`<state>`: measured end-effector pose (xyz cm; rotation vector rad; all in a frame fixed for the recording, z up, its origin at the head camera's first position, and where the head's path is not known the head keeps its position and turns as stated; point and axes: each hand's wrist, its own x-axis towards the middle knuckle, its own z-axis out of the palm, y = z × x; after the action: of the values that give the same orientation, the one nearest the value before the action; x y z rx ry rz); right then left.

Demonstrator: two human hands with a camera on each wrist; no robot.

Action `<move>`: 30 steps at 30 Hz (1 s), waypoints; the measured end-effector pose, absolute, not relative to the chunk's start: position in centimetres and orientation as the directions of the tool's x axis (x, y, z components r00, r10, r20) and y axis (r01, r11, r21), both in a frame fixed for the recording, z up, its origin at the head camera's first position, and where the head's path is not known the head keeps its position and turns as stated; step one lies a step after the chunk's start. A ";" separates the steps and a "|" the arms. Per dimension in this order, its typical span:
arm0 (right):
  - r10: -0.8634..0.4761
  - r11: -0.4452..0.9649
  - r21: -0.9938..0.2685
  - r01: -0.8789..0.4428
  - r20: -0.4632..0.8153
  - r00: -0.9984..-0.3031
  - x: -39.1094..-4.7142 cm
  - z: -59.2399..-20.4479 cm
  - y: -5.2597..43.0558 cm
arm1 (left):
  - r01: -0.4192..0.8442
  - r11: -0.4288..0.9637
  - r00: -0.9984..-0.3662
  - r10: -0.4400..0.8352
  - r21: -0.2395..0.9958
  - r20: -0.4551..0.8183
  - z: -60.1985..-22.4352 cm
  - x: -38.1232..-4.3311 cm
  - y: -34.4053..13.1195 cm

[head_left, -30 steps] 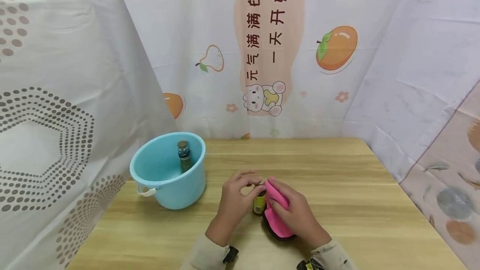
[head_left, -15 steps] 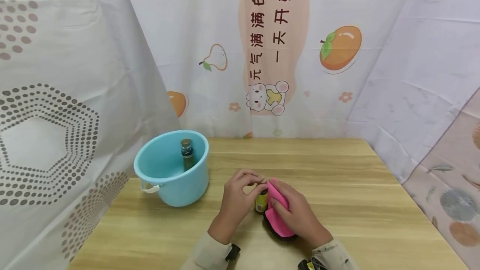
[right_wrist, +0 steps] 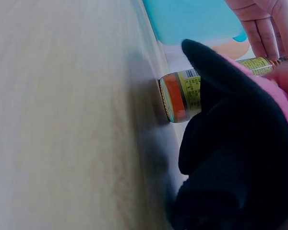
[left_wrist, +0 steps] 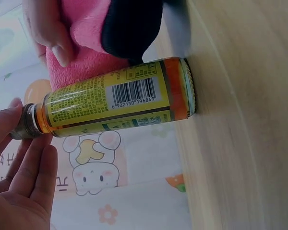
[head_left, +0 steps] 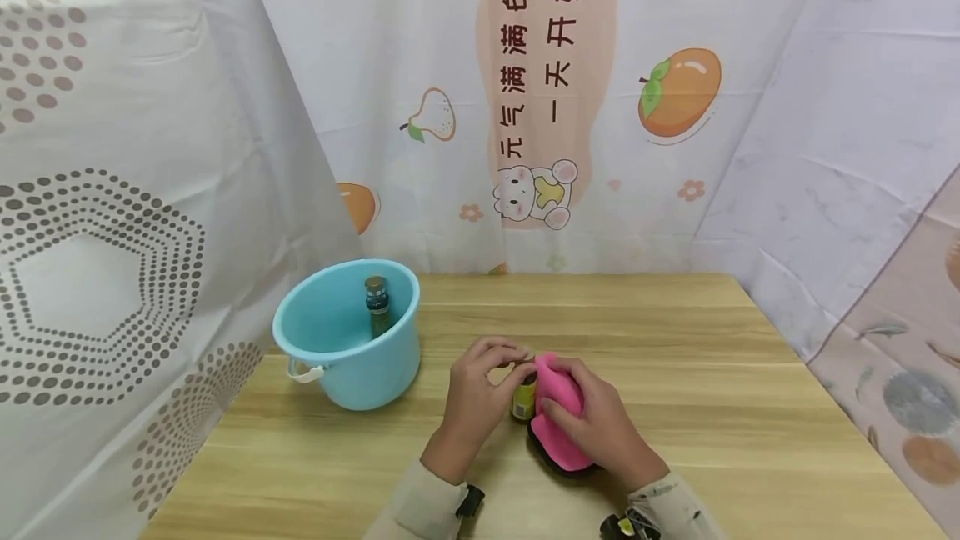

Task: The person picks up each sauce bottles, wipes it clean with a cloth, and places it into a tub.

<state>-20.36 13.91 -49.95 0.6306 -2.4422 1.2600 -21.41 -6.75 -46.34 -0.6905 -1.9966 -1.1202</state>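
A small glass bottle (head_left: 523, 400) with a yellow label stands upright on the table between the hands. My left hand (head_left: 476, 394) pinches its dark metal cap (left_wrist: 25, 123) between thumb and fingers, as the left wrist view shows. My right hand (head_left: 603, 427) grips a pink cloth (head_left: 562, 444) with a black underside (right_wrist: 230, 143), just right of the bottle. In the left wrist view the pink side lies against or very near the label; contact is hard to tell. The cloth hides part of the bottle in the right wrist view.
To the left stands a light blue bucket (head_left: 367, 377) with a white handle grip (head_left: 306, 372). Another bottle (head_left: 378, 307) with a gold-brown cap leans inside it. Printed curtains (head_left: 435, 215) hang behind the wooden table (head_left: 675, 340) and on both sides.
The pink cloth bulges up more under my right hand, whose fingers have shifted slightly right. My left hand stays at the bottle's cap. The head view has shifted a little.
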 end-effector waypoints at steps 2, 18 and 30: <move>-0.266 0.502 -0.683 -0.531 0.463 -0.846 -20.4 -49.9 14.0 | 0.739 0.471 -0.586 0.096 0.482 0.805 -46.4 -21.4 -6.7; -0.302 0.501 -0.570 -0.652 0.590 -0.748 -20.7 -50.0 14.1 | 0.727 0.468 -0.614 0.115 0.502 0.781 -46.0 -21.6 -7.0; -0.316 0.540 -0.585 -0.605 0.525 -0.790 -20.5 -49.8 14.0 | 0.729 0.398 -0.648 0.140 0.557 0.749 -46.0 -21.7 -7.4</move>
<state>-20.50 14.04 -49.75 0.7569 -2.4233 1.1225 -21.74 -7.35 -46.00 -0.7391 -2.0458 -1.2446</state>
